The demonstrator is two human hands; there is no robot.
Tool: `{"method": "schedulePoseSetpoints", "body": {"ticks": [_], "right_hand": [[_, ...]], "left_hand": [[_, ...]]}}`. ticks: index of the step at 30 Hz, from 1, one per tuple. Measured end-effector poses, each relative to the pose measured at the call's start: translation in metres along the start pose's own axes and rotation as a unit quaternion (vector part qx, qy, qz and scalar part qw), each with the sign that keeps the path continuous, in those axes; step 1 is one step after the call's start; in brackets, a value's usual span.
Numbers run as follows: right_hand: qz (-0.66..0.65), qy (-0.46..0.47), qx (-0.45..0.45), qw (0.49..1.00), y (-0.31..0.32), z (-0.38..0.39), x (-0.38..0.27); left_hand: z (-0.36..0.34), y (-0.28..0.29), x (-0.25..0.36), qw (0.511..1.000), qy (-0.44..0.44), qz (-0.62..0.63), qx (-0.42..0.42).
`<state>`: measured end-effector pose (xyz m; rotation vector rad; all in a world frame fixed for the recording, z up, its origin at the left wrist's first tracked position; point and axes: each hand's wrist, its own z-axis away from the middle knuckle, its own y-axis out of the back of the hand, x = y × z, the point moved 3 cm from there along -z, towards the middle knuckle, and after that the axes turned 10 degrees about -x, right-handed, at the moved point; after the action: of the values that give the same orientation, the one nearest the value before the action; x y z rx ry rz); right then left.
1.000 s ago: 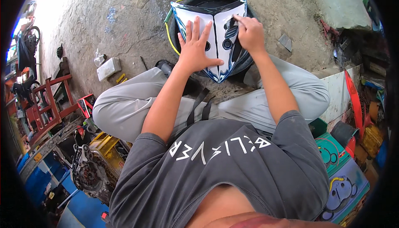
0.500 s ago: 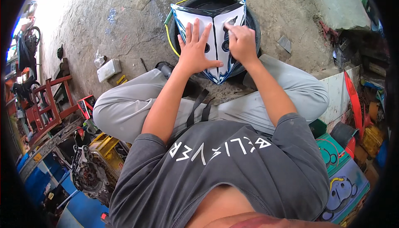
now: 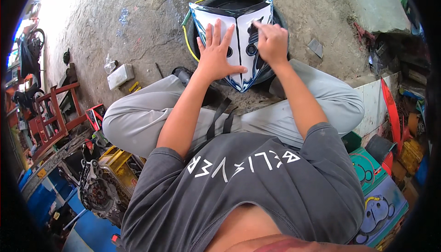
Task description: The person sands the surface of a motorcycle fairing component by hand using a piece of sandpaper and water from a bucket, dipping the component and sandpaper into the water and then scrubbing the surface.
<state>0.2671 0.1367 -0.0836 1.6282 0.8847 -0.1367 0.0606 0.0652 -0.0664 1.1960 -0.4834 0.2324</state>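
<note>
A white, shield-shaped body panel (image 3: 246,63) with black and blue graphics lies in front of me, its narrow end toward me. It looks like a motorcycle fairing piece. Beneath it is a round black tub (image 3: 281,21), mostly covered. My left hand (image 3: 214,55) is spread flat on the panel's left half, thumb reaching over the dark centre line. On the right half, my right hand (image 3: 274,44) has its index fingertip against the black graphic, above a dark round spot. Its other fingers are curled under; anything inside them is hidden.
A yellow-green strip (image 3: 185,38) curves round the tub's left side. On the concrete floor lie a white box (image 3: 121,77) and a grey flat piece (image 3: 315,47). A metal engine part (image 3: 98,190) and yellow crate (image 3: 118,167) stand at my left, green packages (image 3: 367,167) at my right.
My right hand has shifted slightly right and up along the panel, uncovering more of the black graphic. My left hand stays in place.
</note>
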Motion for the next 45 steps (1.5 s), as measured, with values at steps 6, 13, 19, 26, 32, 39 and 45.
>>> {"method": "schedulePoseSetpoints", "body": {"ticks": [6, 13, 19, 26, 32, 39, 45], "right_hand": [[0.001, -0.012, 0.011, 1.000, -0.006, 0.006, -0.002], [0.004, -0.002, 0.020, 1.000, 0.007, -0.008, 0.016], [0.010, 0.038, -0.008, 0.999, -0.001, 0.004, -0.017], [0.018, -0.043, 0.020, 0.999, 0.002, -0.003, 0.019], [0.024, 0.049, -0.029, 0.998, 0.006, -0.003, -0.016], [0.001, 0.014, 0.014, 1.000, -0.001, -0.002, 0.004], [0.029, 0.040, 0.000, 0.999, 0.008, -0.006, 0.005]], "left_hand": [[-0.001, -0.001, 0.000, 1.000, 0.002, 0.002, 0.001], [-0.001, 0.001, 0.002, 1.000, -0.001, 0.001, 0.002], [0.001, 0.000, -0.001, 1.000, 0.005, 0.000, -0.001], [0.000, 0.001, 0.002, 1.000, 0.002, -0.001, -0.003], [0.001, 0.000, 0.000, 1.000, 0.002, 0.000, -0.002], [0.000, 0.001, 0.001, 1.000, 0.004, -0.002, -0.002], [0.000, 0.001, 0.003, 1.000, 0.001, 0.000, -0.004]]}}
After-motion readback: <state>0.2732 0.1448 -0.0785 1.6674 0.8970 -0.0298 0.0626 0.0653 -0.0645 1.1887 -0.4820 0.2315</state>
